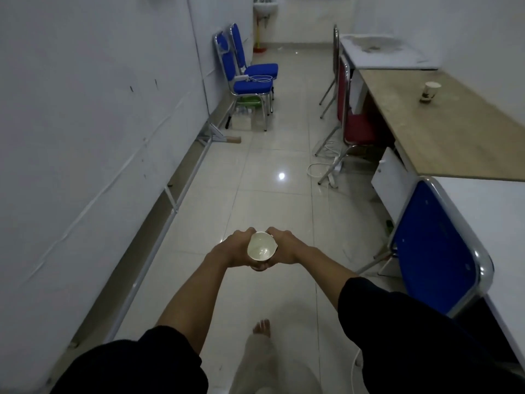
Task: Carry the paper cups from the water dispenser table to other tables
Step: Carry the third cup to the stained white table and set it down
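A white paper cup (262, 246) is held upright in front of me over the tiled floor, its open mouth facing the camera. My left hand (235, 248) grips its left side and my right hand (285, 247) grips its right side, fingers curled round the cup wall. A second paper cup (431, 91) with a dark print stands on the wooden table (454, 132) at the right, far from my hands.
A white wall runs along the left. Two blue chairs (250, 78) stand against it further on. A red chair (355, 120) is tucked at the wooden table, a blue chair (437, 251) at a white table (500, 223) near right. Cables lie on the floor (326, 166).
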